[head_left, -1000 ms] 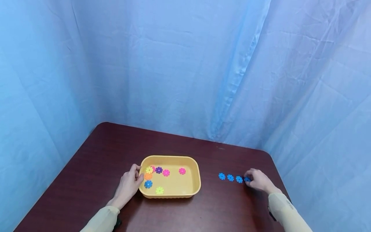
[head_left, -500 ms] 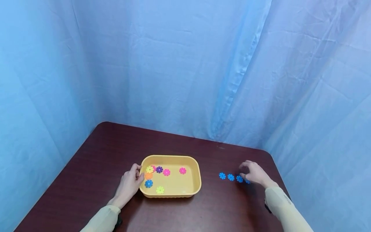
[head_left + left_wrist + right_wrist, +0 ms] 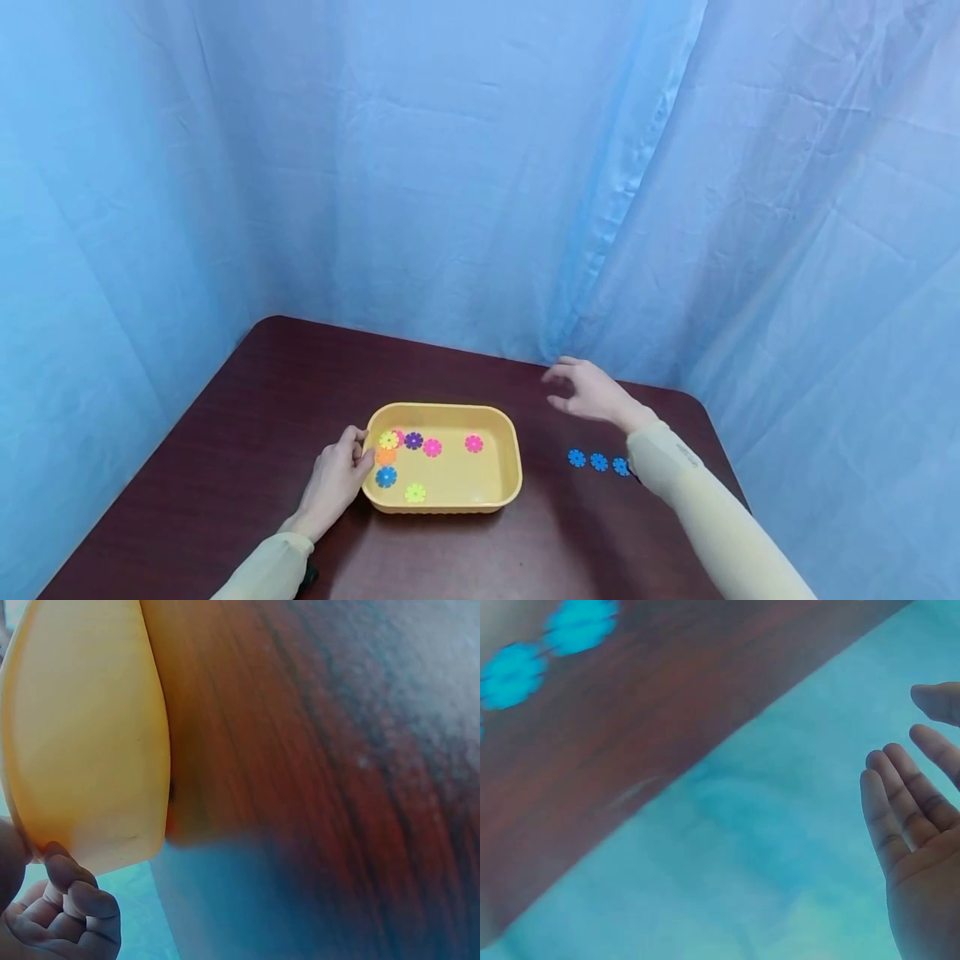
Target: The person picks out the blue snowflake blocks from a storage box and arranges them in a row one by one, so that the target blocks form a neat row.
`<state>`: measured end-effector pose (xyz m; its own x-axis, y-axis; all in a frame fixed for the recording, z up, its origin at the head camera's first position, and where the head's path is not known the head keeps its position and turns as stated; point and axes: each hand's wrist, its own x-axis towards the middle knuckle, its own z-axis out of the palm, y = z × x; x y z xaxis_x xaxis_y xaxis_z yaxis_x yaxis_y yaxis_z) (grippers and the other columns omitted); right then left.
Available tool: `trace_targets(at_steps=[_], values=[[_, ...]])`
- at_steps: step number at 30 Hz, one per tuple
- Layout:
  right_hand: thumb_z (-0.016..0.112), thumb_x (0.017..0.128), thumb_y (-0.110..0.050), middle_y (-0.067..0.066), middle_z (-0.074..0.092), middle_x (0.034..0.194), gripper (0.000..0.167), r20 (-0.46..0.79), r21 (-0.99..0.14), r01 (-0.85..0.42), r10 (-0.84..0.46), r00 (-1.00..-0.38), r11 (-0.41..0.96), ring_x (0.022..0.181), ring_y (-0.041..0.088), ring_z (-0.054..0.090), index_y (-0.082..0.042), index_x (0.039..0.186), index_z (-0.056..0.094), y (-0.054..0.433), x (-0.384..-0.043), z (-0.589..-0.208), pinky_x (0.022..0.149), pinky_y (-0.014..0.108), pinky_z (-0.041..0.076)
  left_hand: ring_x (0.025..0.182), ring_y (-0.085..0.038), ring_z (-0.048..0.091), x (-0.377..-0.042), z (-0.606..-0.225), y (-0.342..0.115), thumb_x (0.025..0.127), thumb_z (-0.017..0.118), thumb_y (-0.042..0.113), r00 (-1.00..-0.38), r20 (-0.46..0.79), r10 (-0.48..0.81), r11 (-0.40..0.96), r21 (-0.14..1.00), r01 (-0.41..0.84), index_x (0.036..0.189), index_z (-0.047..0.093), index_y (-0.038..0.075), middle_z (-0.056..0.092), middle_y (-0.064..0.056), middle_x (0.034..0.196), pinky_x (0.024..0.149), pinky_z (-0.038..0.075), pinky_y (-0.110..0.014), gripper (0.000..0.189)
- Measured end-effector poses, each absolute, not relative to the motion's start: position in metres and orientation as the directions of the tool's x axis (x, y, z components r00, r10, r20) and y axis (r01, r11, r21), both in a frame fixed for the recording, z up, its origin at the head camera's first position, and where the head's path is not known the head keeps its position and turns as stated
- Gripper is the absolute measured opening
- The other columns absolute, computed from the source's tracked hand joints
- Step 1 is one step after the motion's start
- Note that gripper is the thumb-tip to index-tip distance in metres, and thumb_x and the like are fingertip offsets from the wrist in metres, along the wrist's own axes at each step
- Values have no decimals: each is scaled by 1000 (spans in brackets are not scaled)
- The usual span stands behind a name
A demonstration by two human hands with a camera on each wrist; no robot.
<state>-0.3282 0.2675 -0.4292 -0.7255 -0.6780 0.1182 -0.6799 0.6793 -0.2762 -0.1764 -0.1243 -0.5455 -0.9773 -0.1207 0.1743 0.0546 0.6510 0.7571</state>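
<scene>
My left hand (image 3: 335, 477) pinches the left rim of a yellow plastic basin (image 3: 480, 505), thumb inside and fingers outside; the left wrist view shows the same grip on the basin wall (image 3: 90, 735). Inside lie flower-shaped plastic discs: a blue disc (image 3: 386, 477), an orange disc (image 3: 386, 457), a purple disc (image 3: 413, 440), plus several pink and yellow ones. My right hand (image 3: 592, 392) hovers above the table, right of the basin, holding nothing, its fingers apart in the right wrist view. Blue discs (image 3: 598, 462) lie in a row below it, the rightmost partly hidden by the sleeve.
The dark wooden table (image 3: 420, 567) has rounded far corners. Light blue curtains (image 3: 450, 183) hang behind it and along both sides, close to its edges.
My right hand has let go of the rightmost blue disc in the row, then lifted and moved left toward the basin. The left hand and basin have stayed in place.
</scene>
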Motion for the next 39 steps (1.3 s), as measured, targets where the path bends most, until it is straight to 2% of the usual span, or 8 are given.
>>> trace_targets(at_steps=[4,13,20,23,25,30,35,39], values=[[76,86,-18,-3,62,102,25,132,-260,-763,-761,-636,592,80,11,57,-14,110,71,219,-328,-419,74,34,52,59,-12,47,-176,-547,-124,95,67,10,-973,196,-124,660,748,67,114,61,-2,53,0,73,54,39,-25,24],[74,85,-17,0,64,106,28,34,-224,-865,-883,-468,449,94,17,63,-13,112,73,120,-318,-435,83,30,51,57,-10,47,-176,-551,-126,96,67,11,-963,241,-123,663,742,101,108,63,-2,56,1,72,53,39,-25,18],[75,86,-23,-1,65,110,32,-93,-184,-920,-938,-335,346,96,10,62,-12,116,72,67,-300,-462,85,22,49,56,-10,46,-177,-551,-127,96,66,12,-960,250,-123,661,742,109,109,64,-2,55,2,71,53,39,-25,19],[73,86,-19,-1,65,109,31,-143,-172,-937,-949,-281,304,92,9,61,-11,115,72,55,-295,-472,81,19,47,59,-10,51,-177,-551,-127,98,63,11,-962,246,-118,652,750,112,109,64,-2,61,0,74,53,42,-25,17],[71,85,-15,0,65,110,30,-165,-170,-946,-954,-250,277,87,7,58,-11,115,72,50,-292,-479,77,17,45,65,-12,59,-177,-551,-126,99,61,11,-963,245,-115,653,749,112,110,65,-2,67,-5,81,57,47,-28,17],[73,84,-11,-3,63,110,33,-214,-178,-953,-954,-208,247,83,3,53,-14,116,71,42,-286,-493,76,15,44,77,-18,68,-177,-551,-126,100,58,9,-961,251,-112,674,730,112,111,65,-1,72,-12,93,63,53,-33,16],[79,82,-20,-7,60,110,36,-260,-129,-960,-943,-208,247,86,3,54,-20,117,71,30,-279,-504,78,16,45,74,-16,66,-177,-551,-127,100,59,8,-959,257,-118,675,729,113,110,66,-1,72,-11,91,60,51,-30,16],[79,80,-24,-8,59,111,35,-274,-68,-976,-944,-181,207,84,2,52,-22,115,71,23,-275,-513,76,15,43,67,-11,62,-178,-551,-127,99,59,9,-957,262,-121,667,735,117,110,66,0,71,-8,87,57,48,-27,16]])
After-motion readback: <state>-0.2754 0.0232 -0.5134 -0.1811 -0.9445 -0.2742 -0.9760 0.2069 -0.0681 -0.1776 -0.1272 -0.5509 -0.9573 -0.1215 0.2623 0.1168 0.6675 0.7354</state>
